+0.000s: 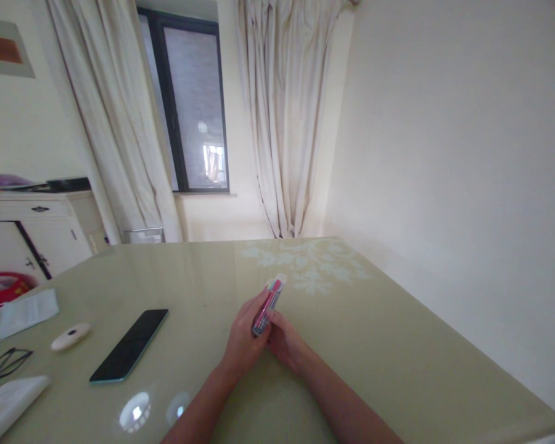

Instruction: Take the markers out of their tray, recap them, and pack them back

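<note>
Over the middle of the table, my left hand (246,330) and my right hand (287,338) come together around a slim clear pack (272,301). It has a bright pink strip, darker pieces below and a bit of green near its far end, perhaps pens; its exact kind is too small to make out. The pack tilts with its far end up and to the right. My left fingers wrap its left side, while my right thumb presses on its near right part. The lower part of the pack is partly hidden by my fingers.
Left of my hands lies a black-screened phone (130,346). Farther left are a white oval case (71,337), a face mask (26,314), glasses (4,365) and a white block (12,407). The glossy green table (398,364) meets a wall on the right.
</note>
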Demonstrator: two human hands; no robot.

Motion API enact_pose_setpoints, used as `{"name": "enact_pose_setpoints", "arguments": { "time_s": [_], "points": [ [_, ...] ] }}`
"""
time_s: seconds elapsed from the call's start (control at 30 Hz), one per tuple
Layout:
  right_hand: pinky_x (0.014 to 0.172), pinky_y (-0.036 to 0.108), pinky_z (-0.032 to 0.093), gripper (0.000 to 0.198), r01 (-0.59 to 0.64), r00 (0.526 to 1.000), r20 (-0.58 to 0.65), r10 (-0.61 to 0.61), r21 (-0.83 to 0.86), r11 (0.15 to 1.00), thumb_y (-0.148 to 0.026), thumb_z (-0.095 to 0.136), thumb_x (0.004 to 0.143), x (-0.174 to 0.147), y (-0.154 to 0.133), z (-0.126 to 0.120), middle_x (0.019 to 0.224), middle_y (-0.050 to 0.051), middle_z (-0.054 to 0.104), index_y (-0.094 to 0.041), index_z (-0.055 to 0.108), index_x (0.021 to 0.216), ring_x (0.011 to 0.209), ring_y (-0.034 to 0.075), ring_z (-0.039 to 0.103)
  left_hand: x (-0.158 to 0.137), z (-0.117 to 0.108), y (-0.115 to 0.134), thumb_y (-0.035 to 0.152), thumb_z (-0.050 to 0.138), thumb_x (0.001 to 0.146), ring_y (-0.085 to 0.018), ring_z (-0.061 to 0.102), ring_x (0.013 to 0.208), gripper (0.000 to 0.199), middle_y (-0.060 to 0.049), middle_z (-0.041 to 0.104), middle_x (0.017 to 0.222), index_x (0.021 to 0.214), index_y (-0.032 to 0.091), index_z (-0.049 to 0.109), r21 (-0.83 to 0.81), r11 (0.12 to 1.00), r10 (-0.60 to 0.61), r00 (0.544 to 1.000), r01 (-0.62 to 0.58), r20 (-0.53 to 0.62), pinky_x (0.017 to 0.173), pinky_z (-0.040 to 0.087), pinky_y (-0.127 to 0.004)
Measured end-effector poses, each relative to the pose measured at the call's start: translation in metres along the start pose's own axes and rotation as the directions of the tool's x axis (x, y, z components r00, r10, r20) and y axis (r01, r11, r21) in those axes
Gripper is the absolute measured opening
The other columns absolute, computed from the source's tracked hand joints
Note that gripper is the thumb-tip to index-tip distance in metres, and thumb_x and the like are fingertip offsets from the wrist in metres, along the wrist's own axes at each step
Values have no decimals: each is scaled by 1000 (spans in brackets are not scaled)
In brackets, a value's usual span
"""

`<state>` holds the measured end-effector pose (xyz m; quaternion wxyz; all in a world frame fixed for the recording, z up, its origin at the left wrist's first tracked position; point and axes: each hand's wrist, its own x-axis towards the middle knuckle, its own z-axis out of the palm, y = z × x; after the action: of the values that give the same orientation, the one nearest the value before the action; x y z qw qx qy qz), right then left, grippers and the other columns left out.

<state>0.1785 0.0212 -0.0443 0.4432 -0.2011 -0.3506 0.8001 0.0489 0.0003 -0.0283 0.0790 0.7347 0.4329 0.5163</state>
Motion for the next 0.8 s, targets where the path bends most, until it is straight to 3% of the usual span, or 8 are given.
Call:
{"name": "enact_pose_setpoints", "arguments": {
  "time_s": [0.17, 0.5, 0.8],
  "points": [
    [78, 32, 48, 51, 18, 998, -64, -17, 14, 1000, -50, 87, 69, 0, -2, 1, 99, 2, 74, -25, 69, 110, 89, 20, 66, -2, 3, 0, 26, 61, 92, -26, 62, 125, 48, -10, 65, 135, 140, 23, 55, 31, 994, -101, 994, 102, -52, 109, 50, -45],
    [82, 35, 50, 47, 31, 998, -50, -31, -4, 1000, -52, 84, 72, 0, -6, -2, 102, 3, 74, -24, 70, 108, 93, 22, 65, -5, 8, -2, 24, 55, 96, -24, 56, 134, 53, -12, 58, 146, 147, 22, 45, -28, 987, -161, 987, 161, -1, 115, 44, -47],
    [78, 32, 51, 48, 54, 998, -12, -55, -77, 996, -43, 87, 71, 2, -3, -3, 99, 2, 74, -24, 67, 111, 87, 20, 68, -4, 5, 3, 27, 62, 91, -25, 67, 117, 45, -9, 69, 129, 136, 23, 59, -7, 986, -165, 983, 165, -81, 103, 54, -44]
  ]
}}
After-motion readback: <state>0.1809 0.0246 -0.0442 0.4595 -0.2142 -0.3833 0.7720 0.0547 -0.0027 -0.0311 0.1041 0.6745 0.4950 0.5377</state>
